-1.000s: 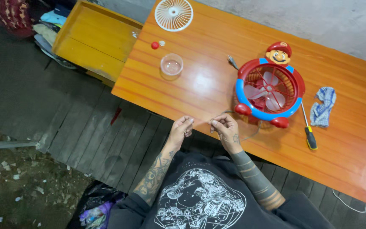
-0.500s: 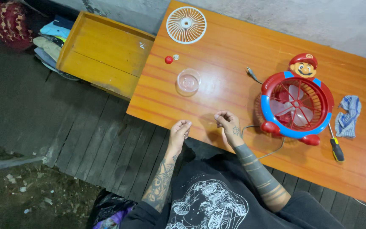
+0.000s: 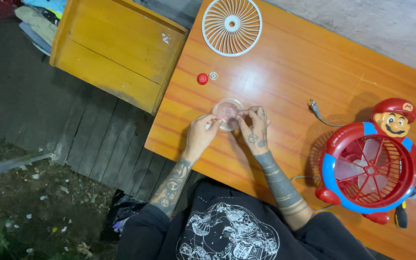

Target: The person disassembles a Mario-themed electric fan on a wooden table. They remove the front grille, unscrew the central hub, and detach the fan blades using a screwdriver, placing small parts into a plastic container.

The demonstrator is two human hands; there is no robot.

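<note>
White fan grille (image 3: pixel 232 27) at 12 o'clock, red cap (image 3: pixel 202 78) below it, red-blue fan (image 3: pixel 370 169) at 4 o'clock, yellow crate (image 3: pixel 116 50) at 10.

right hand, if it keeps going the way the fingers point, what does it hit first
The right hand points up the table, fingertips already at the clear cup. Past that lie the small white ring and red cap, though the line is uncertain.

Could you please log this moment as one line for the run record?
left hand: at clear cup | right hand: fingertips at cup rim | fan: grille off, apart
</note>
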